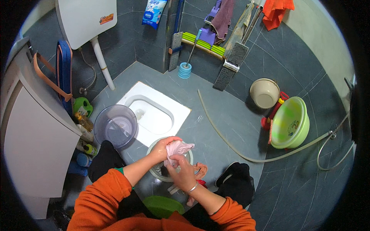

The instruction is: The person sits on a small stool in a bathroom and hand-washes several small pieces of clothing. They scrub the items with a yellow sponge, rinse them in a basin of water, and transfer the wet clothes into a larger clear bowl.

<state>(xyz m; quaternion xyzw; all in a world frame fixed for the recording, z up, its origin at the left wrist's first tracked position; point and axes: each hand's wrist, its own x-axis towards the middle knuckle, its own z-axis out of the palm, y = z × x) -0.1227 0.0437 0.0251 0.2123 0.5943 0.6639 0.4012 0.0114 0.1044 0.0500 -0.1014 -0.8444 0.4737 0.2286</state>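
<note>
A wet pink cloth (177,148) is bunched between my two hands, above a round basin (189,158) on the floor. My left hand (162,148) grips its left side, fingers wrapped over the top. Lower down, my right hand (182,170) pinches the cloth's near end with bent fingers; a silvery bangle circles that wrist. My forearms hide much of the basin and what lies in it. Beside the basin, partly behind my right hand, lie an orange-pink cloth band (201,170) and a red item (201,183).
A clear plastic tub (115,108) overlaps the white squat toilet (170,106). Bottles (90,150) line the cabinet (37,138) at left. A pale hose (219,137) curves across the floor. The green-white basin (302,124) leans at the right wall. Near my body sits a green stool (163,205).
</note>
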